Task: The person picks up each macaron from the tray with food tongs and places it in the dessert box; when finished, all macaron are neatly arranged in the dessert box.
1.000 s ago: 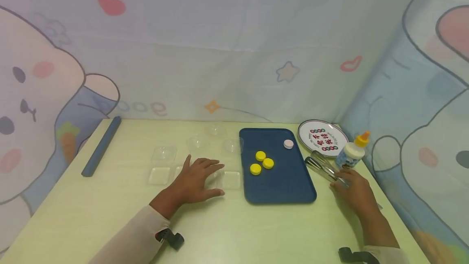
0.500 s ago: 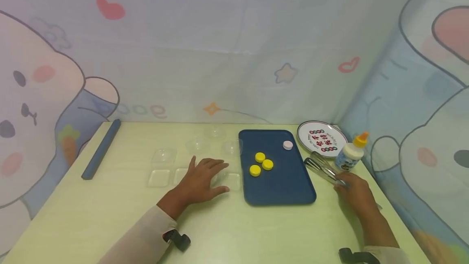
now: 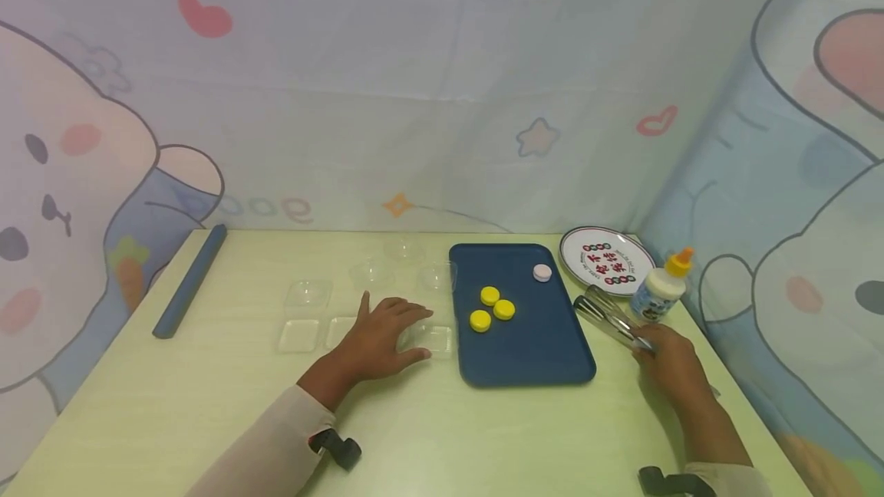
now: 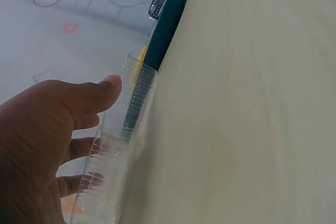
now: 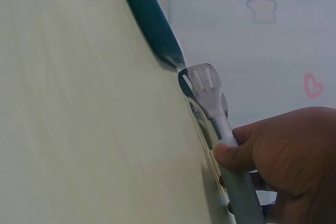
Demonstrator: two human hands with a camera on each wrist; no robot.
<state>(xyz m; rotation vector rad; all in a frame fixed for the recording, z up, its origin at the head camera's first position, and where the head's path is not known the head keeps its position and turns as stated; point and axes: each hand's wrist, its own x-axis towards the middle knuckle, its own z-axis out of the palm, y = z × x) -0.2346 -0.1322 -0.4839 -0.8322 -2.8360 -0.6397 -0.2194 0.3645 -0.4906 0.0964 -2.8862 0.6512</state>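
Observation:
In the head view my left hand (image 3: 380,342) reaches over a row of clear plastic boxes, fingers spread. The left wrist view has its thumb and fingers beside a clear box (image 4: 118,124); whether they touch it is hard to tell. At the right, my right hand (image 3: 670,363) grips metal tongs with slotted ends (image 5: 207,85), thumb on the grey handle (image 5: 241,192). The tongs lie low over the table, heads toward the dark blue tray (image 3: 528,359). On that tray sit several yellow macarons (image 3: 489,296) and, near its far right corner, a pale pink macaron (image 3: 542,273).
Behind the boxes stand raised clear domed lids (image 3: 373,273). A printed white plate (image 3: 594,258) is right of the tray, beside a white bottle with an orange nozzle (image 3: 658,294). A dark blue roll (image 3: 192,282) lies at the left edge. A printed curtain (image 3: 442,98) hangs behind.
My left hand has shifted slightly right over the clear boxes, then stayed nearly still. My right hand keeps its grip on the tongs with little movement. The macarons have not moved.

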